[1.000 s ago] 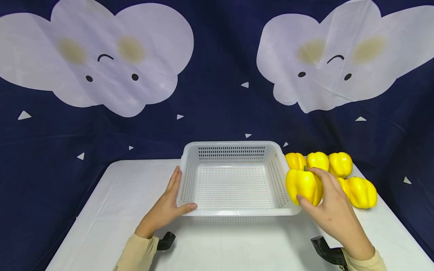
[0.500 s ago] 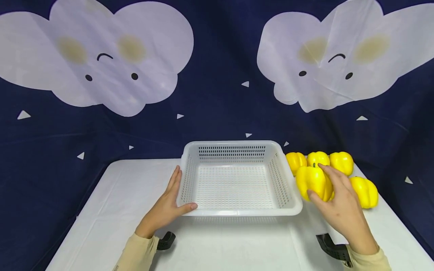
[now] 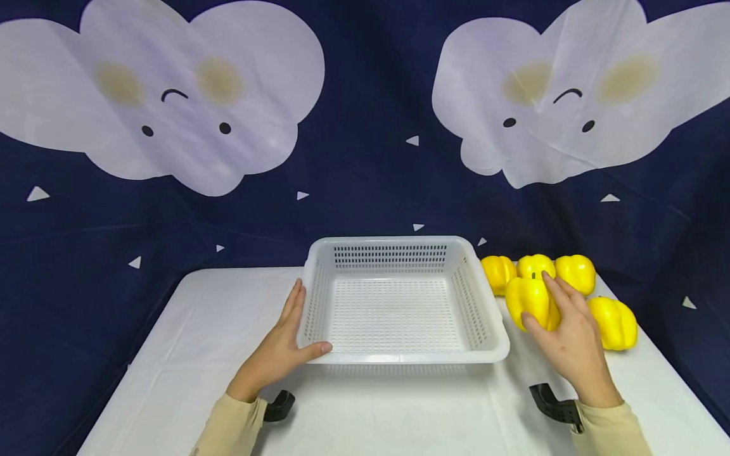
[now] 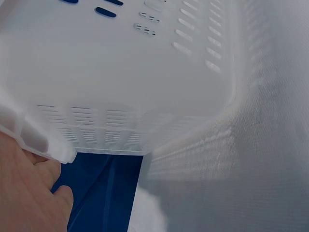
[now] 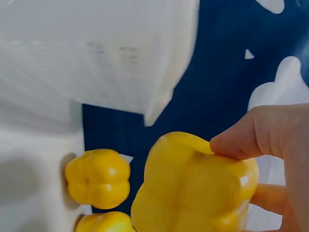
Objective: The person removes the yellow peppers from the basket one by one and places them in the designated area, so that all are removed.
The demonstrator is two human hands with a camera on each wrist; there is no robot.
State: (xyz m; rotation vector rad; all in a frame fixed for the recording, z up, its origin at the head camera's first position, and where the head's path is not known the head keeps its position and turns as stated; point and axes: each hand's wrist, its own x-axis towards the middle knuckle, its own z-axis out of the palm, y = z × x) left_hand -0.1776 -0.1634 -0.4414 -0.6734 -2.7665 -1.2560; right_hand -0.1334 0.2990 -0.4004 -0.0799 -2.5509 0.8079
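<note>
A white perforated plastic basket stands on the table, its inside bare. At its front left corner my left hand holds the rim, thumb over the edge and fingers along the outer side; in the left wrist view the fingers are at the rim. To the right of the basket, my right hand grips a yellow bell pepper between thumb and fingers. The right wrist view shows that pepper close up, with the thumb pressed on it. Whether its underside touches the table is hidden.
Several more yellow bell peppers lie on the right: three in a back row and one beside my right hand. The white-covered table ends at a dark blue cloth backdrop with cloud shapes.
My right hand has moved right and slightly back with the bell pepper, away from the basket's right rim. The left hand and the basket stay put.
</note>
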